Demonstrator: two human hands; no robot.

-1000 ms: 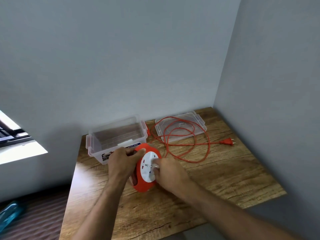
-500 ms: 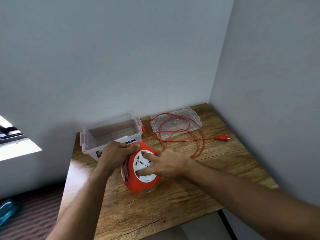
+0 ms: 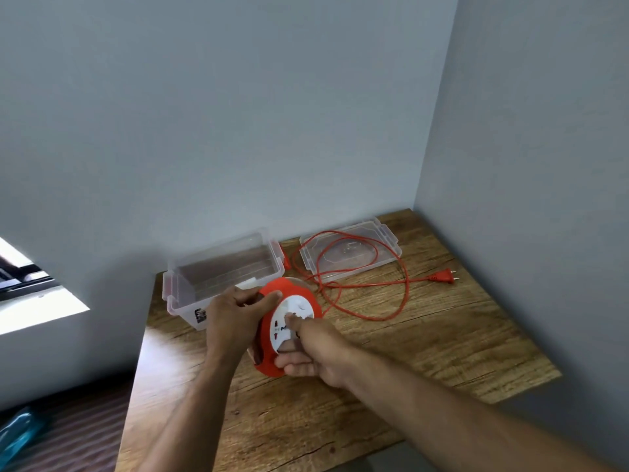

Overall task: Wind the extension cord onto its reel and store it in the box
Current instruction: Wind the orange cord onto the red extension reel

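The orange cord reel (image 3: 289,321) stands tilted on its edge near the middle of the wooden table (image 3: 425,349), its white socket face (image 3: 289,318) turned up toward the camera. The left hand (image 3: 235,321) clasps the reel's left rim, fingers closed around it with the thumb lying over the top edge. The right hand (image 3: 313,349) presses on the white face, index finger on the disc and the other fingers curled under the lower rim. Compared with half a second ago, the right hand has dropped from across the face's middle to its lower right, and the reel sits more upright.

The orange cord (image 3: 367,287) runs from the reel in loose loops, partly lying over the clear lid (image 3: 381,247), and ends at the plug (image 3: 442,276) to the right. The clear storage box (image 3: 221,270) stands open just behind the left hand.

The table fills a corner between two pale grey walls (image 3: 238,131); a bright window ledge (image 3: 37,311) shows at left.
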